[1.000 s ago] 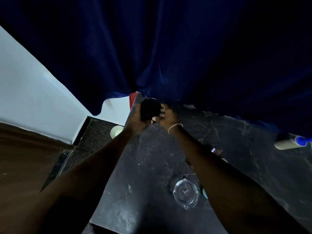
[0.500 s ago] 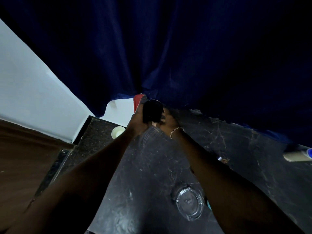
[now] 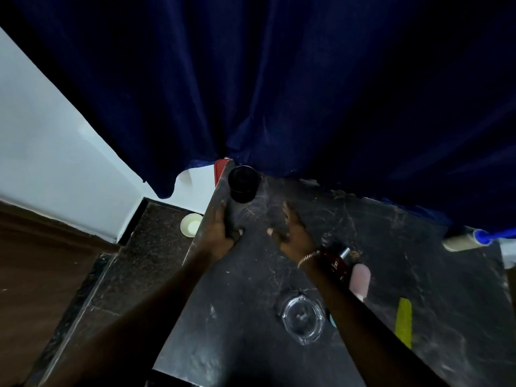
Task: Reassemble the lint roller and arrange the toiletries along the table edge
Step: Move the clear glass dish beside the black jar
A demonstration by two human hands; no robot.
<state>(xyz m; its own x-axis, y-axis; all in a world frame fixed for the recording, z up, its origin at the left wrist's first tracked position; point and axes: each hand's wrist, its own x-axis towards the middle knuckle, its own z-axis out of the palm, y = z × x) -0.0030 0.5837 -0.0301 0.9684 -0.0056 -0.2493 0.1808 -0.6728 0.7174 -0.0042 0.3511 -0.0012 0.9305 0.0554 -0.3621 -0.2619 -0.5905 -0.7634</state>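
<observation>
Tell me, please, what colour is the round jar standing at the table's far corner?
Black, plain, in the head view: the jar.

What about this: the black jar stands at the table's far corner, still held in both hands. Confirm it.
Not held. In the head view the black jar stands alone at the far corner of the table; the left hand rests on the table's edge and the right hand lies open on the top, both clear of it.

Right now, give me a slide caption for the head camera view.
Black jar stands at the dark table's far corner; left hand rests on the table edge, right hand open beside it.
</observation>
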